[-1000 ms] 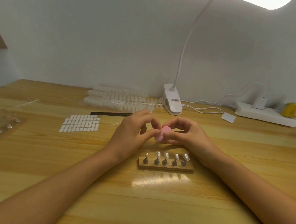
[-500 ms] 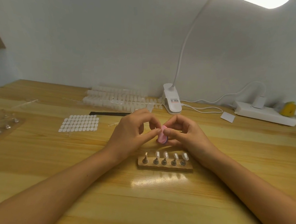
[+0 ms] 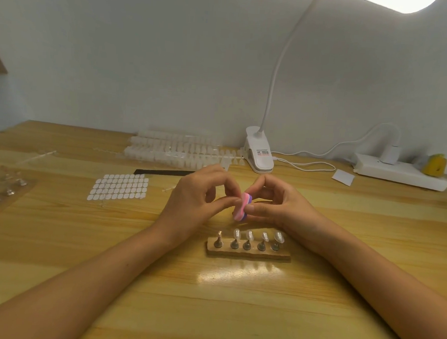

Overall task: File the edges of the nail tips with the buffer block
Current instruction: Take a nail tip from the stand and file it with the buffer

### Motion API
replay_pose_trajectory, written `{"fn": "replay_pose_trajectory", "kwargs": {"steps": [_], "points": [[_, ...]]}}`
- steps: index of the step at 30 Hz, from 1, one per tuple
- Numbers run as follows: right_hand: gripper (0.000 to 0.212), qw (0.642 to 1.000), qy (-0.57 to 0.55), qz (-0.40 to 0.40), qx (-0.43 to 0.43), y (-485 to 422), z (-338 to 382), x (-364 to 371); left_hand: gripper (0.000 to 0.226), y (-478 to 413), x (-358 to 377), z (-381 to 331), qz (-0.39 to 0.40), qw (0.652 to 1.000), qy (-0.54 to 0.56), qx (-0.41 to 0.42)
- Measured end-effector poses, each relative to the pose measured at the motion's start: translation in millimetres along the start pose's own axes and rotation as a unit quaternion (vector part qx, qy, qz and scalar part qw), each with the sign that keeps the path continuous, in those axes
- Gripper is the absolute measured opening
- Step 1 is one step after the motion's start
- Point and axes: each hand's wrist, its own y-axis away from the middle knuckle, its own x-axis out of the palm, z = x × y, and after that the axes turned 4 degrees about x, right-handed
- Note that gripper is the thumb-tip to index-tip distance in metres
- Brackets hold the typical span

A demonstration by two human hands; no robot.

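Buffer block (image 3: 242, 206), pink with purple layer, held on edge just behind wooden stand (image 3: 249, 254). Right hand (image 3: 280, 203) pinches its right side, thumb and forefinger curled. Left hand (image 3: 197, 196) pinches its left side; anything else between those fingertips too small to tell. Nail tips (image 3: 249, 234) upright on stand's pegs.

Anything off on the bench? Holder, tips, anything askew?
Only the leftmost peg on the wooden holder: it looks bare or nearly so, while the other four carry clear nail tips. Nothing looks spilled or toppled.
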Motion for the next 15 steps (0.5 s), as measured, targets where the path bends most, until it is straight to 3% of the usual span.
{"fn": "replay_pose_trajectory", "kwargs": {"steps": [10, 15], "points": [[0.032, 1.0, 0.02, 0.001, 0.011, 0.4, 0.1, 0.7, 0.02, -0.3, 0.5, 10.4, -0.018, 0.995, 0.084, -0.058], [0.033, 1.0, 0.013, -0.006, 0.013, 0.1, -0.1, 1.3, 0.006, -0.8, -0.4, 7.7, -0.01, 0.997, 0.066, -0.034]]}}
